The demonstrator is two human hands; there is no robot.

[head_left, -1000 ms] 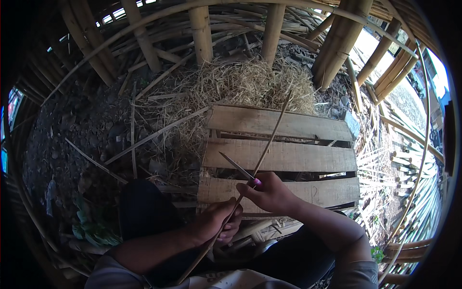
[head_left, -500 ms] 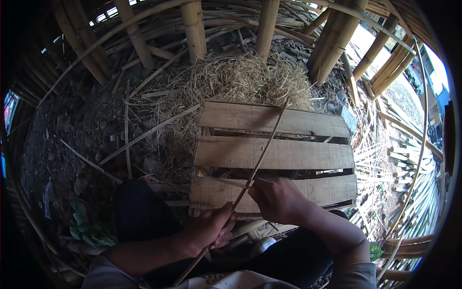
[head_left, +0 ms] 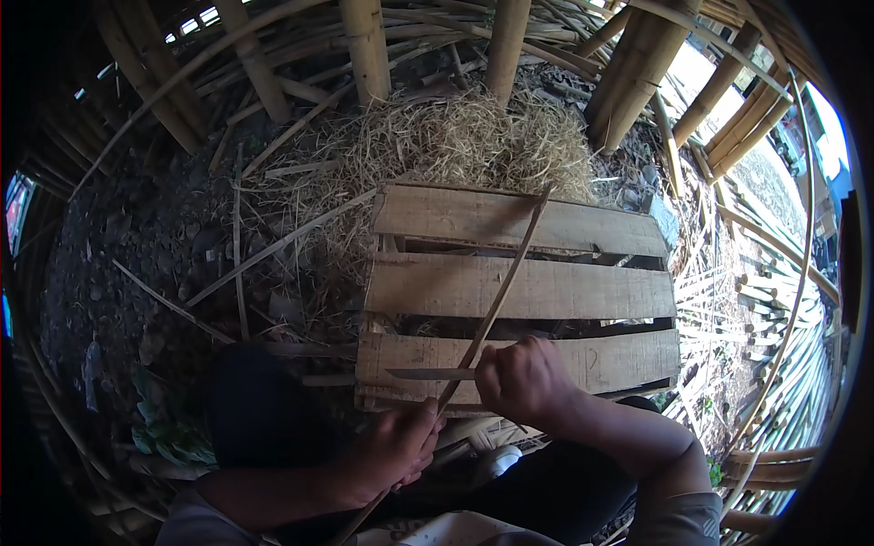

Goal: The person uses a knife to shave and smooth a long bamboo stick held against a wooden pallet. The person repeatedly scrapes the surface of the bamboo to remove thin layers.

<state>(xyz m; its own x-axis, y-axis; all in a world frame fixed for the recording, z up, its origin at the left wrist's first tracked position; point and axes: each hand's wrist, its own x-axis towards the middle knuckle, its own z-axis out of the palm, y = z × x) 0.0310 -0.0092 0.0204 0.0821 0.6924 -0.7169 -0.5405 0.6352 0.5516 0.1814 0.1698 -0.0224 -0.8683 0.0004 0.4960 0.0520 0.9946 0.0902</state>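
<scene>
My left hand [head_left: 394, 449] is closed around a long, thin bamboo strip [head_left: 506, 284]. The strip slants from my lap up over the slatted wooden crate [head_left: 519, 288], its far tip near the crate's back edge. In my right hand [head_left: 528, 382] is a knife, gripped in a fist, with its narrow blade [head_left: 428, 374] pointing left. Blade and strip cross just beyond my left fingers. The knife's handle is hidden inside my fist.
A heap of pale shavings [head_left: 473, 146] lies behind the crate. Upright bamboo posts [head_left: 366, 55] stand along the back. Loose strips [head_left: 282, 250] lie on the dark ground at left. Many cut bamboo poles [head_left: 783, 337] are piled at right. My knees flank the crate's near side.
My right hand has turned and shifted slightly nearer me, bringing the blade to lie almost level. The strip has tilted a little, its far tip moving slightly right.
</scene>
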